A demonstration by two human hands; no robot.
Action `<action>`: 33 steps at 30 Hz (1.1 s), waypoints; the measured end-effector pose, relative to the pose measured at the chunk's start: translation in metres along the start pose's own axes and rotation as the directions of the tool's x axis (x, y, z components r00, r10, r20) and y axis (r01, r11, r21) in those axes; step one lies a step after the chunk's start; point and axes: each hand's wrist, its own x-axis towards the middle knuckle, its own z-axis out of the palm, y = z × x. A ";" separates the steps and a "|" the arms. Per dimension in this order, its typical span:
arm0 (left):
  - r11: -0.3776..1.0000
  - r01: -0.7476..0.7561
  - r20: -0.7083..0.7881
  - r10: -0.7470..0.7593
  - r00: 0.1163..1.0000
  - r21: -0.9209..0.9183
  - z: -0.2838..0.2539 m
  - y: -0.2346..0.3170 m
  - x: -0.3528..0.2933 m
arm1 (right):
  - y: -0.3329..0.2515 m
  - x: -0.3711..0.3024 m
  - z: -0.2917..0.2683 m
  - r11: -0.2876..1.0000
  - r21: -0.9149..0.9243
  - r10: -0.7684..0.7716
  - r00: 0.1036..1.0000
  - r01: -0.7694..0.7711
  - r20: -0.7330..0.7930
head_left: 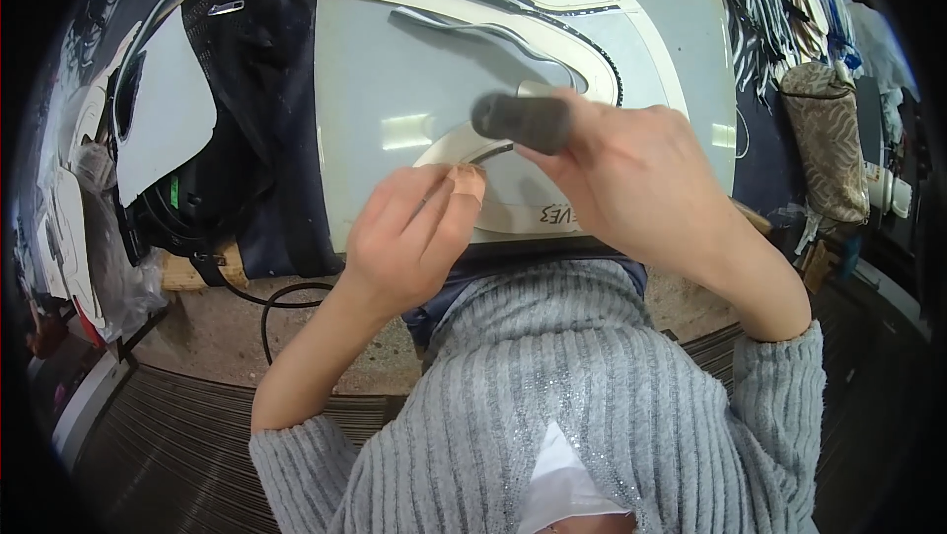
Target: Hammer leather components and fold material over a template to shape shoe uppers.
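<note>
On the board before me lies a large curved white template piece (656, 51). A narrow dark strip with pale edging (582, 29) follows its curve, and its loose end (434, 21) arches over the board. My left hand (409, 228) is closed at the template's near-left curve, its fingertips pinching the dark strip (490, 152) there; tan tape wraps one fingertip. My right hand (631, 174) grips what looks like a hammer (521, 122), its dark head slightly blurred above the strip. Part of its handle is hidden by my fingers.
The pale, glossy work board (360, 71) has a near edge close to my body. At left lie a black mesh bag (252, 71) and a white panel (168, 110). Bundled strips (755, 11) and a patterned pouch (824, 140) are at right; a black cable (286, 302) hangs below.
</note>
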 end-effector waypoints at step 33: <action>0.975 0.131 -0.223 -0.170 0.960 -0.179 0.014 0.000 -0.019 | 0.002 0.011 0.004 0.982 0.120 -0.145 0.989 0.144 -0.002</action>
